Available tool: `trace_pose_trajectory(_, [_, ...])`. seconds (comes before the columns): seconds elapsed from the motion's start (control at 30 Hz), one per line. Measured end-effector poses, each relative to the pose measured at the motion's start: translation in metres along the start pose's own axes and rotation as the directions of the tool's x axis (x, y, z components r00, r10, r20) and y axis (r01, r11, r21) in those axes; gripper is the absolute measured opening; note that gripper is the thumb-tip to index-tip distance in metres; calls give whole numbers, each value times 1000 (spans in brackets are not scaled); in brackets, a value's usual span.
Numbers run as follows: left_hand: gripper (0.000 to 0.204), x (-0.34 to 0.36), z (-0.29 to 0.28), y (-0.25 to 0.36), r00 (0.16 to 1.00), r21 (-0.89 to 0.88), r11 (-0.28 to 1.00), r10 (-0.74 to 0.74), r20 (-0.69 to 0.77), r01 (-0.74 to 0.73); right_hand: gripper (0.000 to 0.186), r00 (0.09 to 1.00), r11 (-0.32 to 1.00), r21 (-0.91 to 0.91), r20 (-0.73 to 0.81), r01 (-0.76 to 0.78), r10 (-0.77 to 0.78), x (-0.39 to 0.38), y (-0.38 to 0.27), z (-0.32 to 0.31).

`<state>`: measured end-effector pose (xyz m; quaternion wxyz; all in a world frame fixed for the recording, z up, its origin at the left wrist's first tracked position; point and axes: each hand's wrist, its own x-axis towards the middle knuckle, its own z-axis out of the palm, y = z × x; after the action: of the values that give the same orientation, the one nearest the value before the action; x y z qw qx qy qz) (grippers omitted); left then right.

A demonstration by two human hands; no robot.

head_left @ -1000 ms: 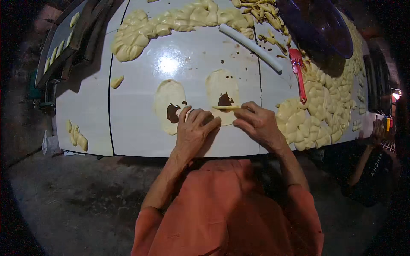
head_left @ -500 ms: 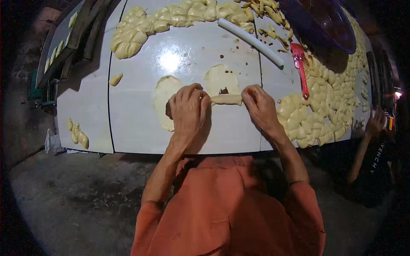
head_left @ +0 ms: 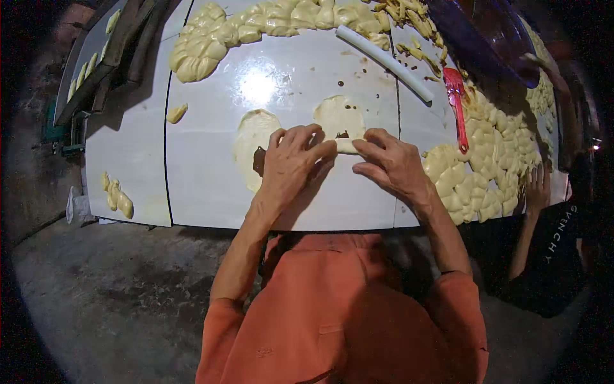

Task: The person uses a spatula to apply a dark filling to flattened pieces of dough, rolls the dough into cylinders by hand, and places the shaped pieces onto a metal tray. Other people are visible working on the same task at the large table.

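Note:
A flat oval sheet of pale dough (head_left: 339,114) lies before me with its near edge turned into a short roll (head_left: 346,146). A dab of dark brown filling (head_left: 342,135) shows just beyond that roll. My left hand (head_left: 291,165) rests its fingertips on the roll's left end, fingers apart. At the right end the fingertips of my right hand (head_left: 395,165) press down, its thumb apart from them. Left of this lies a second dough oval (head_left: 251,136) with brown filling (head_left: 259,160), partly covered by my left hand.
Heaped dough pieces (head_left: 249,25) line the far edge; more dough (head_left: 489,147) spreads at right. A white rod (head_left: 384,63) and red spatula (head_left: 456,105) lie nearby. A dark purple basin (head_left: 492,38) stands far right. A co-worker's hand (head_left: 538,187) touches the right edge. Trays (head_left: 96,61) stand left.
Both hands have moved closer together along the roll, and my right thumb has come away from the dough. The co-worker's hand at right has moved onto the table edge.

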<state>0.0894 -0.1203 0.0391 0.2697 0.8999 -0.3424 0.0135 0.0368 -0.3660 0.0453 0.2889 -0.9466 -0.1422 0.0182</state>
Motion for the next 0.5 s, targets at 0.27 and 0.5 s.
trace_pose_trajectory(0.27, [13,17,14,-9,993,-125,991,29,-110,-42,21,999,1000,-11,37,16,-16,20,11,3])
trace_pose_trajectory(0.5, [9,22,15,-14,972,-110,981,-174,-157,157,17,972,938,-258,-86,-232,217,41,-5,4])
